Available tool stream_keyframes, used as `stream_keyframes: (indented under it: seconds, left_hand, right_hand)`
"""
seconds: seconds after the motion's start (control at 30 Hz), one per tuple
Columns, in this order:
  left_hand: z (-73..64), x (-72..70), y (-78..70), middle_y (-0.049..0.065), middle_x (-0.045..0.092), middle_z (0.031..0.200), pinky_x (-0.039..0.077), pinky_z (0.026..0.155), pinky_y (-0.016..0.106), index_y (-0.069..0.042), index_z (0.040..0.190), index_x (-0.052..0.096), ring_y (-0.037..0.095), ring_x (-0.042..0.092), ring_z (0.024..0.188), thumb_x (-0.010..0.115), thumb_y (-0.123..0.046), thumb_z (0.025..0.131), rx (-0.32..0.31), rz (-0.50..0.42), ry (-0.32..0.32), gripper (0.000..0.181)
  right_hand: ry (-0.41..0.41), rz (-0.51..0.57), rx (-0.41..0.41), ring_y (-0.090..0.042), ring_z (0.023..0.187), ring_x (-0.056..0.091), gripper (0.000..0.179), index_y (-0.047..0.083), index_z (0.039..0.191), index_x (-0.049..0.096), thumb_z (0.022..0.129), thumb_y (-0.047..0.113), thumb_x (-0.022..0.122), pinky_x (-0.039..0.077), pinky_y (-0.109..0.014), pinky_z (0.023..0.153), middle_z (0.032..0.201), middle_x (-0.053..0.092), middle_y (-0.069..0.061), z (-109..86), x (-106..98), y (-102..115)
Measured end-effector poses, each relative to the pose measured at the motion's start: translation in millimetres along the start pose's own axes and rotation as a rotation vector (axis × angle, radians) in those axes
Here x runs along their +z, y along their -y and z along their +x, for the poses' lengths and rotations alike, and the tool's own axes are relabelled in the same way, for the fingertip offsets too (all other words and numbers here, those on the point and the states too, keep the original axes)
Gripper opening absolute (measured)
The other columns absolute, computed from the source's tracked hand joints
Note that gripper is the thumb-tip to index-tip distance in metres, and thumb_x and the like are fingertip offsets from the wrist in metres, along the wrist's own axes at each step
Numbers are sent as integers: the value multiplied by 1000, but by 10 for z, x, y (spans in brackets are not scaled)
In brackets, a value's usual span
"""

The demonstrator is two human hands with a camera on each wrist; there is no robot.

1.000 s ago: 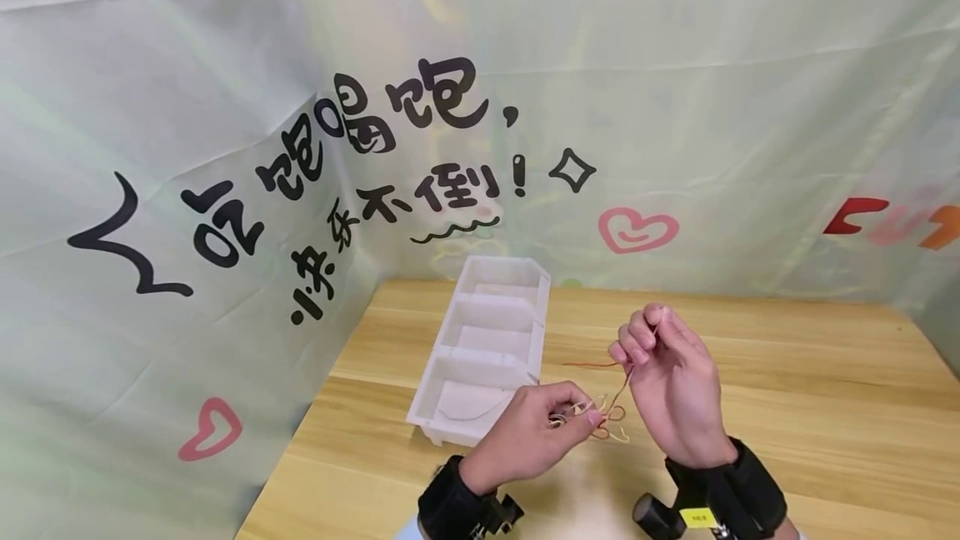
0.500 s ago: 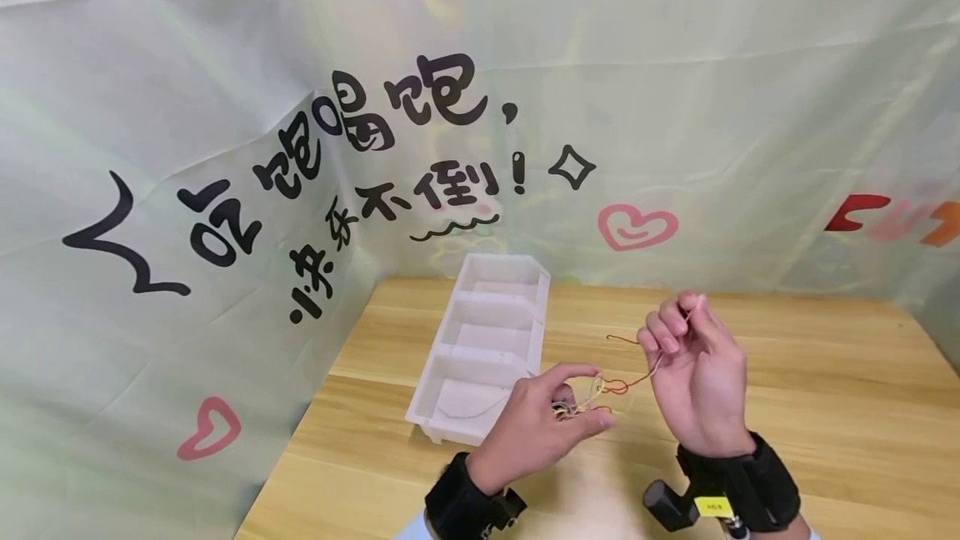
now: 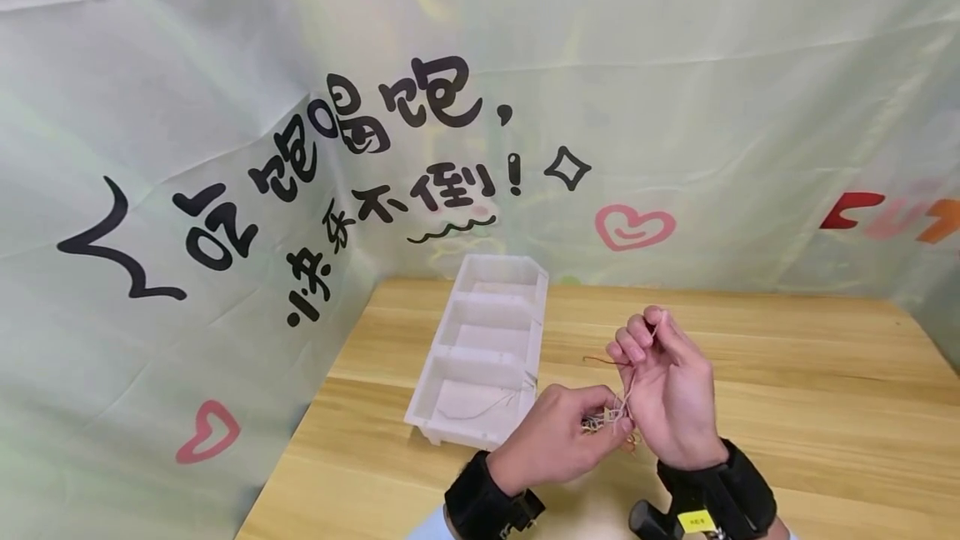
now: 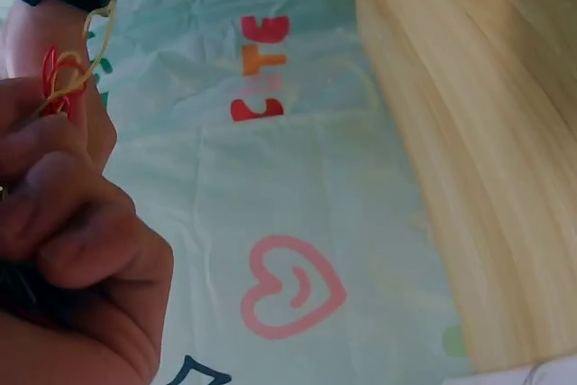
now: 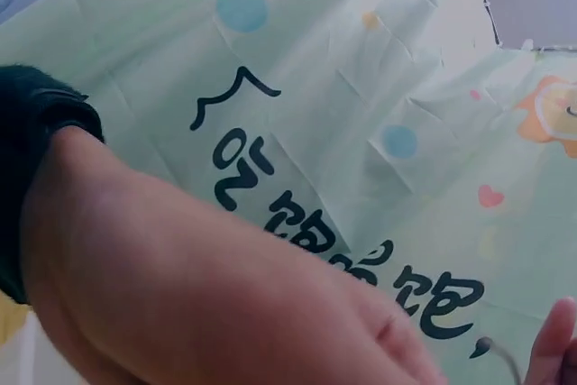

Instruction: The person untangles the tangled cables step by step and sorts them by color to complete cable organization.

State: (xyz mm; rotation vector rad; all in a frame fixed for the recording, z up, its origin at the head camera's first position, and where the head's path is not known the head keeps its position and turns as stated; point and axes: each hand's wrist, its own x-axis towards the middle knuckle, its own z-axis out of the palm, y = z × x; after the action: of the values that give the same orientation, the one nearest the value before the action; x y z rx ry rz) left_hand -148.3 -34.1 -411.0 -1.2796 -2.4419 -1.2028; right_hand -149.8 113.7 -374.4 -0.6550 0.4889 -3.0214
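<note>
My left hand (image 3: 558, 436) grips a small tangled bundle of thin strings (image 3: 596, 422), whitish, yellow and reddish. In the left wrist view, loops of red and yellow string (image 4: 63, 78) stick out past its curled fingers (image 4: 86, 232). Close beside it and slightly higher, my right hand (image 3: 675, 394) pinches a pale strand between thumb and index finger. That strand runs down to the bundle; a reddish string end (image 3: 600, 360) juts left from the right hand's fingers. Part of the bundle is hidden inside the left hand.
A white bin with three compartments (image 3: 414, 407) stands left of my hands on the wooden table (image 3: 810, 373). One thin pale strand (image 3: 468, 415) lies in its nearest compartment. A printed cloth backdrop (image 3: 720, 140) encloses the table's back and left side.
My right hand moved up and right, drawing the strand away from the bundle, then came back left and down. My left hand opened its thumb and fingers wider, then closed them and shifted right.
</note>
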Motion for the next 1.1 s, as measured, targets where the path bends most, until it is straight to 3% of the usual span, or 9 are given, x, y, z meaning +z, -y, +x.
stream_keyframes:
  seconds: [0.13, 0.33, 0.53, 0.63, 0.8, 0.83, 1.03, 1.07, 1.1]
  left_hand:
    - [-54, -27, 11, -15, 39, 53, 24, 42, 12, -23, 76, 57, -8, 27, 44, 47, -29, 96, 84, 115, 36, 23]
    - [-354, -105, 65, -22, 45, 59, 27, 46, 9, -26, 80, 61, -13, 28, 48, 41, -32, 99, 125, 231, 100, 28]
    - [-535, -337, 96, -19, 44, 59, 28, 46, 9, -25, 75, 57, -10, 27, 48, 49, -26, 96, 109, 99, -52, 23]
    - [-564, -458, 98, -17, 44, 62, 29, 49, 9, -24, 76, 56, -9, 28, 51, 52, -22, 96, 102, 63, -104, 21]
    - [-613, -728, -15, -11, 52, 65, 33, 53, 10, -19, 78, 58, -4, 40, 56, 57, -10, 92, -6, -32, -196, 16]
    - [-618, -793, -47, -9, 54, 64, 35, 52, 11, -17, 78, 59, -2, 42, 55, 58, -8, 91, -31, -38, -218, 15]
    - [-728, -1041, 49, -3, 61, 70, 48, 53, 25, -13, 84, 61, 7, 53, 59, 56, -10, 93, -139, -70, -350, 10]
    - [-749, -1065, 61, -3, 61, 72, 49, 55, 28, -12, 85, 61, 9, 55, 61, 56, -9, 93, -150, -81, -371, 9]
    - [-753, -1102, 21, 0, 61, 72, 50, 55, 28, -10, 85, 60, 11, 56, 63, 56, -7, 92, -158, -91, -391, 9]
  right_hand:
    - [2, 4, -7, -19, 67, 34, 25, 4, 95, 41, 104, 20, 23, 41, -32, 68, 79, 37, -6, 23, -29, 79]
    - [14, 18, -172, -19, 61, 32, 25, 1, 93, 41, 103, 20, 28, 34, -32, 56, 76, 38, -8, 156, -72, 408]
    - [-14, -245, -141, -16, 62, 26, 24, -1, 106, 46, 102, 16, 30, 24, -29, 54, 78, 30, -5, 156, -148, 418]
    - [-8, -329, -106, -17, 67, 28, 29, -3, 117, 47, 103, 16, 30, 28, -29, 57, 81, 33, -5, 145, -175, 342]
    - [-11, -575, 17, -20, 79, 35, 38, -8, 133, 39, 103, 16, 33, 40, -27, 71, 94, 45, -5, 165, -171, 136]
    - [18, -614, 32, -22, 85, 38, 39, -8, 135, 36, 103, 14, 34, 41, -29, 76, 101, 48, -8, 196, -411, 64]
    - [81, -837, 178, -24, 105, 51, 34, -7, 127, 49, 94, 4, 51, 46, -29, 87, 117, 59, -6, 228, -489, -336]
    - [66, -872, 216, -23, 103, 53, 33, -6, 123, 52, 93, 5, 54, 46, -29, 87, 113, 61, -4, 208, -273, -396]
    - [70, -905, 237, -25, 103, 54, 32, -4, 121, 55, 91, 6, 57, 47, -30, 87, 113, 62, -6, 217, -289, -477]
